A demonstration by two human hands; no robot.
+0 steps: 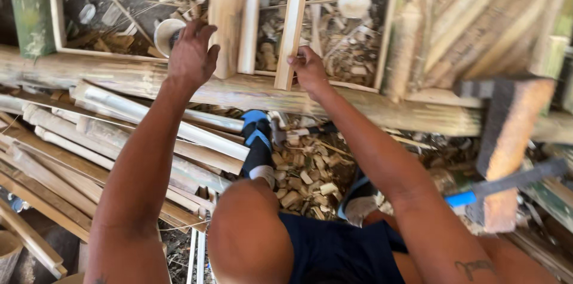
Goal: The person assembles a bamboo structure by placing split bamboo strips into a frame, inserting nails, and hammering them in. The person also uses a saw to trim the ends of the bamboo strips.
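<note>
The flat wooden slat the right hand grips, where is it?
The slat stands near top centre, in the right hand, beside a thicker bamboo piece.

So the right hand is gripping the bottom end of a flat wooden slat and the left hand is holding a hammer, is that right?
Not quite. In the head view the right hand does grip the slat, but the left hand holds no hammer: it is open, reaching toward the bamboo frame.

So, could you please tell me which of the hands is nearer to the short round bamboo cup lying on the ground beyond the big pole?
Left. The left hand reaches right beside the bamboo cup, its fingers almost at the rim. The right hand is farther right, gripping the bottom of a pale wooden slat.
</note>
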